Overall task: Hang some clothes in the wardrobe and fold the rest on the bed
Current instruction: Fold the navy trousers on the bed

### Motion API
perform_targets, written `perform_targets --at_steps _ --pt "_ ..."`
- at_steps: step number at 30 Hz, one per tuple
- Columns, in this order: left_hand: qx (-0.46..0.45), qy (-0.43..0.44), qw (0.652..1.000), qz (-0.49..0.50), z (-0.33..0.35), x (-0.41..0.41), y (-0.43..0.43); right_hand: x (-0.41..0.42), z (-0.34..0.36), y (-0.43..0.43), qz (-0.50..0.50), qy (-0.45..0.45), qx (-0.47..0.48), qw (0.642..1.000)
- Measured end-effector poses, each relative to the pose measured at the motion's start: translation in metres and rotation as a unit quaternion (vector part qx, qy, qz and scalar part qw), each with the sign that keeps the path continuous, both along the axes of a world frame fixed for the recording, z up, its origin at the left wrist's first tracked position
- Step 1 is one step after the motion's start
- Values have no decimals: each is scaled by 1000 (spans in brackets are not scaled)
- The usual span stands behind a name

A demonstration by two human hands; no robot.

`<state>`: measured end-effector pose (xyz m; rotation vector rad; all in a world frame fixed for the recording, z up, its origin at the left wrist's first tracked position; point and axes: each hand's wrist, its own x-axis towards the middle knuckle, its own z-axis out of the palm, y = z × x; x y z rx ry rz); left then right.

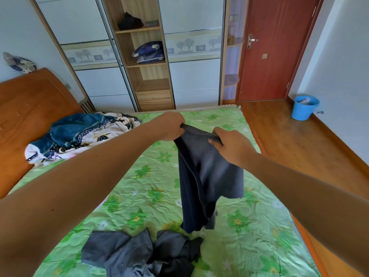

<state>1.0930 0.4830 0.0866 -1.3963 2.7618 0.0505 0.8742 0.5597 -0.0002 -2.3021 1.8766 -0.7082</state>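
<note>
Head view: grey clothes heap (143,254) crumpled at near edge of bed (151,176), not yet sorted. Above it, dark garment (205,176) hanging over green sheet, top edge pinched by left hand (169,126) and right hand (229,144), fingers of both curled tight on cloth. Probably lifted to let it drop straight before folding. Beyond, rumpled bedding (79,134) near headboard. Wardrobe (143,56) at far wall.
</note>
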Motion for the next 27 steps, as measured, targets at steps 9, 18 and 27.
perform_targets --at_steps 9,18,27 --pt "15 197 971 137 -23 42 -12 -41 31 -10 -106 -113 4 988" --pt "243 521 801 166 1 -11 10 -9 31 9 31 -317 363 876" --pt "304 638 705 62 41 -15 17 8 -28 -11 -3 -138 249 959"
